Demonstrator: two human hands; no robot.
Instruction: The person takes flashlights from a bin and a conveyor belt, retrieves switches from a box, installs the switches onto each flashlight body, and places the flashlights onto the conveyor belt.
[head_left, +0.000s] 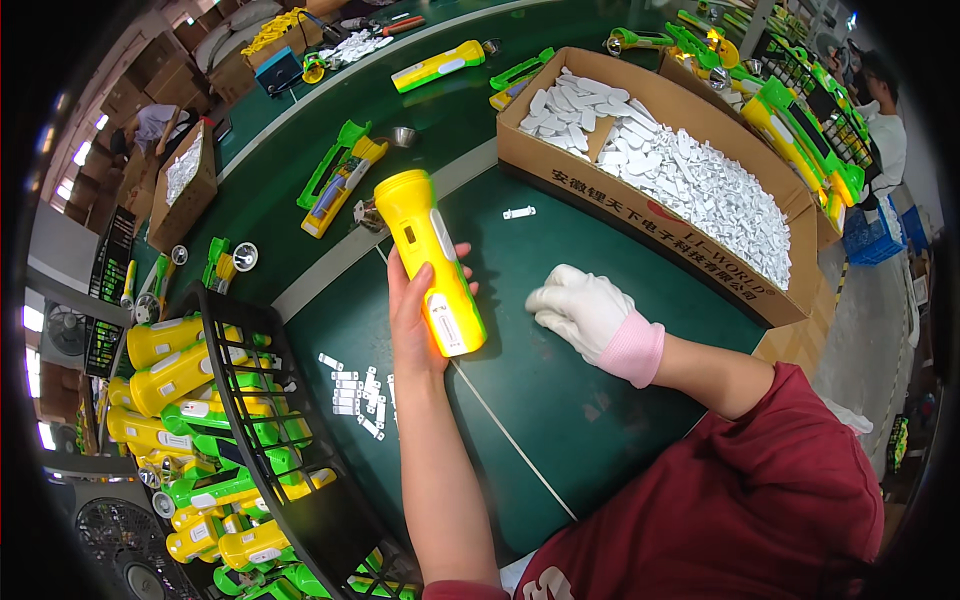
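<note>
My bare left hand [408, 325] is wrapped round a yellow flashlight [424, 240], held upright above the green table with its wide head pointing away from me. A white strip runs along its side, a small dark opening shows on its front, and a white label is near its lower end. My right hand [585, 315], in a white glove with a pink cuff, hovers to the right of the flashlight. Its fingers are curled together, and whatever they may hold is hidden. Beyond it lies one small white plastic piece [519, 213]; more white pieces [346, 391] lie grouped left of my forearm.
A cardboard box [640, 205] of small white parts occupies the far right of the table. At left, a black basket [235, 400] holds yellow and green flashlights. Opened flashlight halves [343, 178] lie along a conveyor [450, 125] at the back. Other people work farther off.
</note>
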